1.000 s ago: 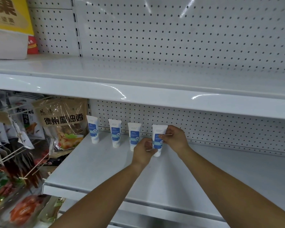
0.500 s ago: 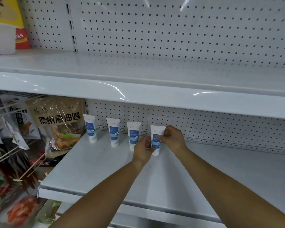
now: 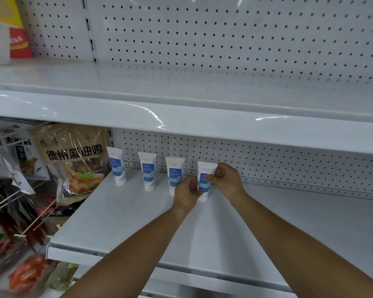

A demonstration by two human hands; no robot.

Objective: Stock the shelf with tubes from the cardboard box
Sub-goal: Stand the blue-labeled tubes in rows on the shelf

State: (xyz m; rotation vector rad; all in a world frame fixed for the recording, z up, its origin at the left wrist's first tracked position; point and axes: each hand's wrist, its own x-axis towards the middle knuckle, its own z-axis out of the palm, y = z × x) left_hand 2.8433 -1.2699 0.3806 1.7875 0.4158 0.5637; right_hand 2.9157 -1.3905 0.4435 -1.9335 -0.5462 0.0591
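Several white tubes with blue labels stand cap-down in a row at the back of the white lower shelf [image 3: 125, 222]. From the left come the first tube [image 3: 117, 166], the second tube [image 3: 148, 172] and the third tube [image 3: 174, 175]. The fourth tube [image 3: 204, 181] is at the right end, upright on the shelf. My left hand [image 3: 186, 193] pinches its lower part from the left. My right hand [image 3: 225, 180] holds its top and right side. The cardboard box is out of view.
A large clear snack bag [image 3: 73, 160] with brown print stands just left of the tubes. Hanging packets on wire hooks [image 3: 11, 175] fill the far left. The upper shelf [image 3: 181, 100] overhangs the row, with a yellow and white package [image 3: 0, 31] at its left end.
Both hands stay on the fourth tube, which now stands a little straighter. The view has shifted slightly; the other tubes have not moved.
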